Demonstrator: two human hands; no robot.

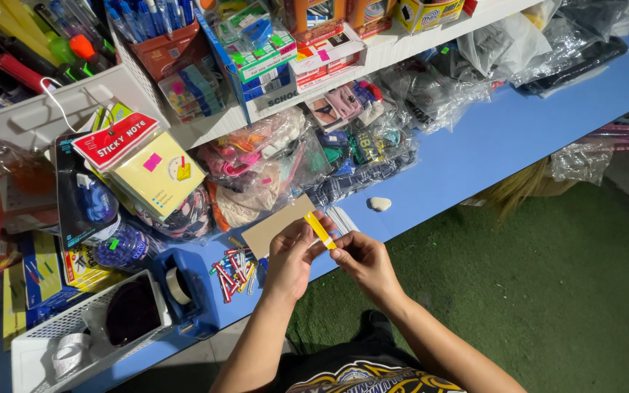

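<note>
While both hands meet above the front edge of the blue table [475,145], we see a small yellow strip [320,230] pinched between them. Our left hand [290,256] closes its fingertips on the strip's upper end, and our right hand [364,263] grips the lower end, thumb and forefinger pressed together. The strip sits tilted, held in the air and off the tabletop. Just behind the left hand lies a tan card [274,227] flat on the table, and beside it a white packet [342,218], partly hidden by our fingers. To the left of the hands we spot a scatter of small red and coloured clips [233,269], then a blue tape dispenser [183,287] next to a white mesh basket [45,342]. Farther back, a white pebble-like lump [379,204] rests alone on the blue surface. Bagged stationery [285,164] crowds the area under the white shelf [373,54], and a hanging pack of yellow sticky notes [154,178] dangles on the left. Green carpet [547,291] lies below us.
</note>
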